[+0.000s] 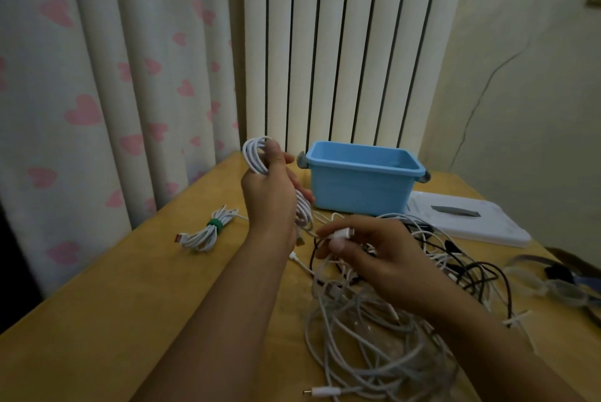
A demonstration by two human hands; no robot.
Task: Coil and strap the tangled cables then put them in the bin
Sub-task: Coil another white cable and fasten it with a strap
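Left hand (271, 193) is raised above the table (130, 320), back of hand to camera, fingers curled round a white cable coil (257, 154) whose loops stick out above the fist and trail down below it. Right hand (364, 248) sits lower and just right of it, thumb and fingertips pinching a white plug end (340, 234) of the same cable run, other fingers loosely bent. Blue bin (361, 183) stands upright behind the hands near the table's far edge; what shows of its inside holds no cable. White lid (471, 216) lies flat beside it on the right. One finished coil (205, 231), white with a green strap (215, 225) round its middle, lies on the table left of the hands, well apart from the bin. Tangled pile (390, 320) of white, grey and black cables lies under and right of the right forearm.
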